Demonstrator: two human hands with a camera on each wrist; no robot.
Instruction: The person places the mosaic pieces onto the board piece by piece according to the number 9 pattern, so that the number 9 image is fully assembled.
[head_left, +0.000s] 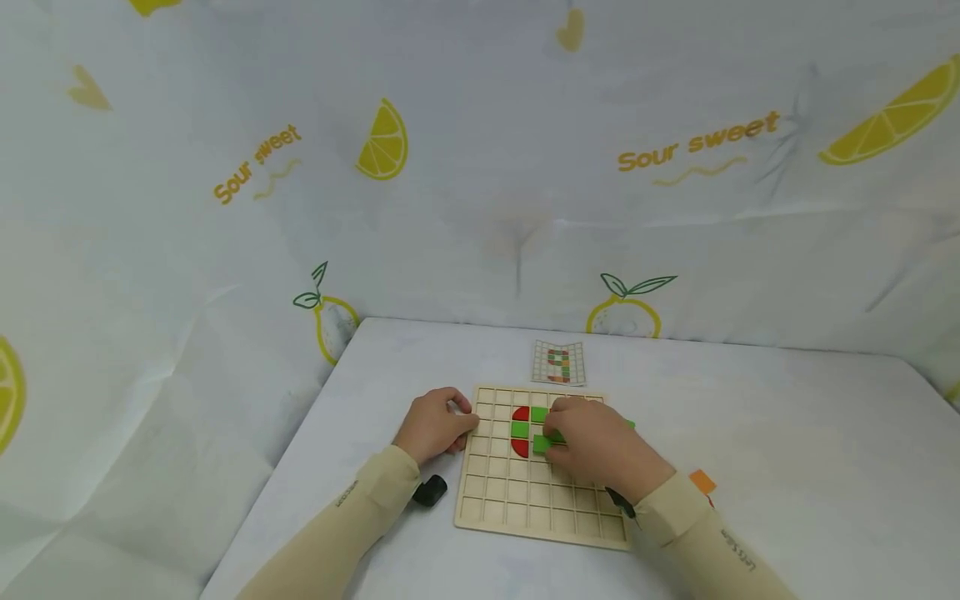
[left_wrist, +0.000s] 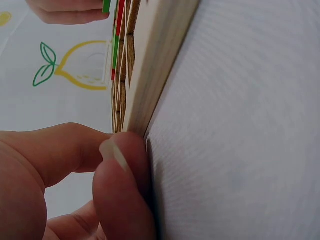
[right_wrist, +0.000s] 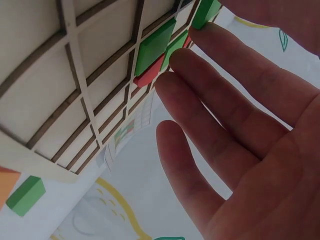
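Note:
A wooden grid board (head_left: 491, 487) lies flat on the white table. My left hand (head_left: 437, 425) is at its left edge, thumb and index finger pinching the rim in the left wrist view. Over the upper middle of the board, my right hand (head_left: 600, 442) pinches a green block (right_wrist: 205, 12) between thumb and index finger, the other fingers extended. Set in the grid are an upper red quarter-round block (head_left: 521, 413), a lower red one (head_left: 520, 448) and green square blocks (head_left: 520, 429). My right hand hides part of the grid.
Behind the board lies a pattern card (head_left: 558, 363) with a coloured grid figure. To the right of the board are an orange block (head_left: 702, 481) and a loose green block (right_wrist: 26, 196). A lemon-print curtain (head_left: 480, 167) stands behind the table.

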